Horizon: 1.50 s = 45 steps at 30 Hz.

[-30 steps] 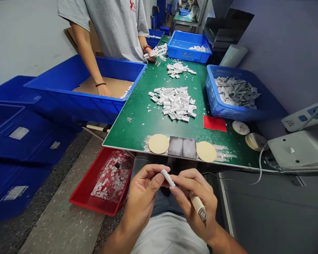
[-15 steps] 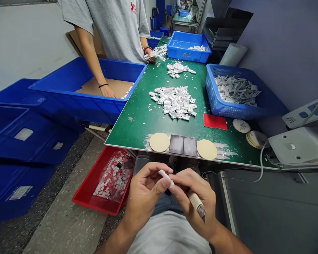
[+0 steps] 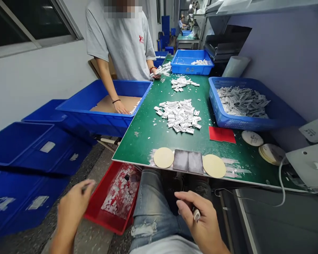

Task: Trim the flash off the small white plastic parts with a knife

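Note:
My left hand (image 3: 73, 206) is raised at the lower left, beside the red bin (image 3: 94, 208). Its thumb and fingers are closed together, and I cannot make out what, if anything, is between them. Lower right, in front of the table edge, my right hand (image 3: 202, 218) keeps a small knife (image 3: 196, 214) with a pale wrapped handle tucked in its curled fingers; only one end of it shows. Its thumb and index finger are apart. On the green table (image 3: 137, 141) lies a heap of white plastic parts (image 3: 181, 114), with a smaller pile (image 3: 180, 83) behind it.
Two cream discs (image 3: 163, 157) flank dark sanding pads (image 3: 188, 161) at the table's front edge. A blue basket (image 3: 235, 121) of white parts stands right, near a red pad (image 3: 222, 134). A co-worker (image 3: 122, 46) reaches into a large blue bin (image 3: 103, 120). Blue crates (image 3: 23, 141) stand left.
My hands have separated. The left has swung out to the left over the red bin's side; the white part between my fingers no longer shows. The view has tilted up.

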### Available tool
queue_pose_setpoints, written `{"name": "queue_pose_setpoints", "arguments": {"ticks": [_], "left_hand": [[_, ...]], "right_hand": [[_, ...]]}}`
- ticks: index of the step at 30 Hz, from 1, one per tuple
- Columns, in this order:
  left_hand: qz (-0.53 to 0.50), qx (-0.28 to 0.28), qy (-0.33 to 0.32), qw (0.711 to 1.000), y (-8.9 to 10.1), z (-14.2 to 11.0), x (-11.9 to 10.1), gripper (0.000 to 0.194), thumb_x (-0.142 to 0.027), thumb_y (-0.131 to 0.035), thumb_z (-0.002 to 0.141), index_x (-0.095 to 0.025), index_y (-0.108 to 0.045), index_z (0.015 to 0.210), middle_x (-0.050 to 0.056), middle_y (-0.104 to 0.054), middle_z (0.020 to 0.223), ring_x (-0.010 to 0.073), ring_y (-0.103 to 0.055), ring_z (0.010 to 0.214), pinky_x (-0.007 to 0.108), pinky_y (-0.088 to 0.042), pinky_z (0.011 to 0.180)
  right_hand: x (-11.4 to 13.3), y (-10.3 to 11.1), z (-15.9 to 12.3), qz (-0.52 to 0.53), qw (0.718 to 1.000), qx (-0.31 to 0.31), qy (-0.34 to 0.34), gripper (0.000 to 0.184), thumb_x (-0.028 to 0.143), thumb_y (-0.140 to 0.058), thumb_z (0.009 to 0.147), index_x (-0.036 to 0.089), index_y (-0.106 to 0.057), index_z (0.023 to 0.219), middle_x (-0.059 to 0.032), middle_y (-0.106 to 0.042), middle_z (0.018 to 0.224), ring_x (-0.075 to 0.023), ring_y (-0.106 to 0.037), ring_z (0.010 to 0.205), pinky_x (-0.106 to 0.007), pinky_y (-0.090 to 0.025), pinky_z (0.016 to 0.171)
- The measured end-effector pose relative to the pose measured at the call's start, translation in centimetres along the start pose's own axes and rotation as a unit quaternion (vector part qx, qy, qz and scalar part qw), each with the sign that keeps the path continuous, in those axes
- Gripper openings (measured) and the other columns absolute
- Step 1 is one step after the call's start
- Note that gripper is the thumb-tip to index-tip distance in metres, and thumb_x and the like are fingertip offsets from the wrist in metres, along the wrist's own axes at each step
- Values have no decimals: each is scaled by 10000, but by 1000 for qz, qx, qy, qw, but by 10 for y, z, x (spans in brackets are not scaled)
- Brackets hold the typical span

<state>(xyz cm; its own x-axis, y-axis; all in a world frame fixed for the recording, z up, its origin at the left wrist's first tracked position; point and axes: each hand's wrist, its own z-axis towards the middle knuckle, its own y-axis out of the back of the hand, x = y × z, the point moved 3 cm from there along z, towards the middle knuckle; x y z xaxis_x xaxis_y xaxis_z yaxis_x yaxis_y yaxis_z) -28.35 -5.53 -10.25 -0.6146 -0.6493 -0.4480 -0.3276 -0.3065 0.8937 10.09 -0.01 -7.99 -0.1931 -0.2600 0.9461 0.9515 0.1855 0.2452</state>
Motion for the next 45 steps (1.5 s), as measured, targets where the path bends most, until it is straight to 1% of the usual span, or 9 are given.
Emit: {"name": "queue_pose_setpoints", "arguments": {"ticks": [3,8,12,21,29,34,39,42,45], "left_hand": [[-60,-166,-174,969,17,9,-93,354,-436,-486,895,-152,-672,995,73,-695,927,313,-623,927,404,-445,821],[-141,43,-401,904,-40,27,-273,271,-333,-579,864,-183,-683,1063,67,-710,1093,207,-628,993,283,-435,902],[-186,109,-424,880,-84,45,-330,245,-247,-722,723,-152,-716,948,100,-737,899,239,-648,900,323,-449,868],[-397,131,-293,860,-42,-13,-242,390,-353,-582,855,-163,-593,1196,48,-652,908,161,-637,787,268,-534,674],[-669,340,11,662,-38,-102,-194,187,-304,-732,777,-155,-619,788,11,-630,710,97,-577,606,176,-466,542],[-593,241,-54,766,-37,-109,-183,260,-387,-646,848,-153,-616,737,-5,-568,666,100,-493,601,197,-416,579],[-486,109,-106,861,-25,-118,-172,218,-380,-620,862,-188,-705,921,46,-674,855,171,-599,768,250,-464,716],[-491,148,-111,851,-21,-122,-170,324,-349,-672,826,-217,-685,1122,87,-659,1134,212,-618,948,289,-477,842],[-593,284,-31,753,-28,-123,-171,366,-386,-665,828,-187,-674,1135,107,-675,1043,186,-627,823,267,-516,704]], "right_hand": [[-4,4,-3,-6,1000,-16,-12,127,260,-626,857,228,-727,926,1,-654,644,-126,-608,529,-211,-491,508],[-2,13,-11,7,999,-41,-21,129,285,-630,848,226,-737,889,-18,-688,676,-130,-624,503,-204,-512,490],[0,20,-18,31,994,-91,-54,195,382,-638,837,221,-747,837,-12,-650,584,-130,-597,459,-202,-505,460],[-2,9,0,65,993,-78,-68,221,364,-621,856,191,-731,939,-15,-647,643,-121,-591,528,-197,-502,505],[27,-23,36,37,991,-36,125,450,123,-623,859,293,-577,1273,-45,-621,1012,-123,-612,776,-274,-529,746],[35,-25,35,21,982,-16,186,415,44,-600,842,264,-630,1192,-39,-655,951,-140,-634,812,-250,-522,686],[36,-23,34,27,997,-35,56,170,165,-613,871,230,-684,1011,13,-661,708,-109,-589,571,-221,-458,518],[37,-22,35,12,996,-37,76,209,140,-619,864,238,-680,1038,8,-677,760,-105,-605,606,-215,-472,544],[41,-20,34,-51,978,-18,201,384,49,-594,845,238,-632,1178,-43,-673,934,-139,-633,792,-247,-510,667]]}}
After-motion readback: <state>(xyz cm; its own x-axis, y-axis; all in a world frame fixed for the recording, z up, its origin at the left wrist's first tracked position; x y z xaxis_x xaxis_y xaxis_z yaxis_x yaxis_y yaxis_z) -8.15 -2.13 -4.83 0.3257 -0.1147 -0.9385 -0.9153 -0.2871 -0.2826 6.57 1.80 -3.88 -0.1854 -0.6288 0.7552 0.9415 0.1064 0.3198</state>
